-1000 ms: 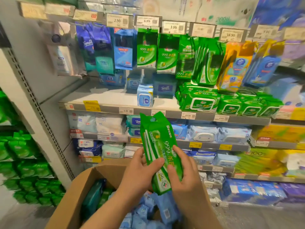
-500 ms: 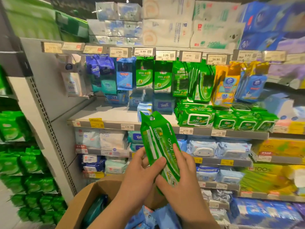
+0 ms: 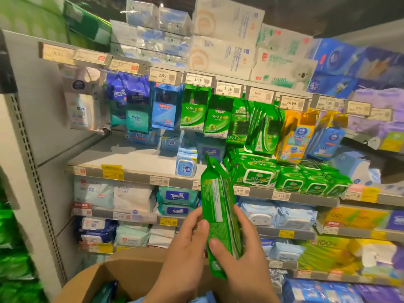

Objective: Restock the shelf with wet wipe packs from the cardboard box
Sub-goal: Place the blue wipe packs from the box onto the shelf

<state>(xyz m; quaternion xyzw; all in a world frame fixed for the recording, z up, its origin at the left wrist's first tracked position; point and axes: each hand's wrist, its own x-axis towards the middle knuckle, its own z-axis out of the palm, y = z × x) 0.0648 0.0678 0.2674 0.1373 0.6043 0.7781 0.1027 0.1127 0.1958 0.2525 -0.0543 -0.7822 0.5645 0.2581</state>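
Fingers of both hands clamp one green wet wipe pack [image 3: 218, 215], held upright above the cardboard box [image 3: 122, 278]. Left hand [image 3: 185, 254] grips its near edge, thumb across the back; right hand [image 3: 242, 256] wraps the far side. Beyond the fingertips stands the shelf [image 3: 140, 176] with green packs.

Glossy green plastic film wraps the wet wipe pack [image 3: 219, 217] (matt brown cardboard box [image 3: 122, 276] lies below the grip).

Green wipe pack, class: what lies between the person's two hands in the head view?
In the head view, only the green wipe pack lies between them: the left hand grips its left edge, the right hand its right, above the cardboard box.
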